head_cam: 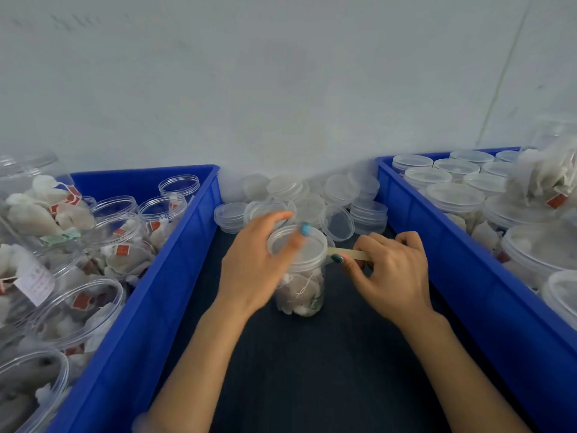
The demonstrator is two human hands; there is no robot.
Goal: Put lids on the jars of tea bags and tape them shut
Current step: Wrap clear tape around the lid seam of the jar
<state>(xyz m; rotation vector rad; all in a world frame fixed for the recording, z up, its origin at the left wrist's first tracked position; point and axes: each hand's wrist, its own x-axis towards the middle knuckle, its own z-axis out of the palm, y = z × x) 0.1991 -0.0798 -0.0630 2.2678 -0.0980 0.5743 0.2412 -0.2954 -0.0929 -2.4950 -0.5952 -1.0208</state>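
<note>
The jar (pixel 301 292) of tea bags stands upright on the dark mat (pixel 312 370), midway between two blue bins, with its clear lid (pixel 307 250) seated on top. The left hand (pixel 253 264) reaches over from the left of the jar and grips the lid, fingers curled round its rim. The right hand (pixel 390 270) is just to the right of the jar and pinches a beige strip of tape (pixel 352 254) between thumb and fingers. The strip runs level from that hand to the lid's rim; whether it adheres there cannot be told. Left of the jar, the left bin (pixel 150 307) holds open jars (pixel 115 207) filled with tea bags. Right of the jar, the right bin (pixel 437 245) holds lidded jars (pixel 454 195). Behind the jar, loose lids (pixel 312 195) lie piled against the wall (pixel 281 89).
</note>
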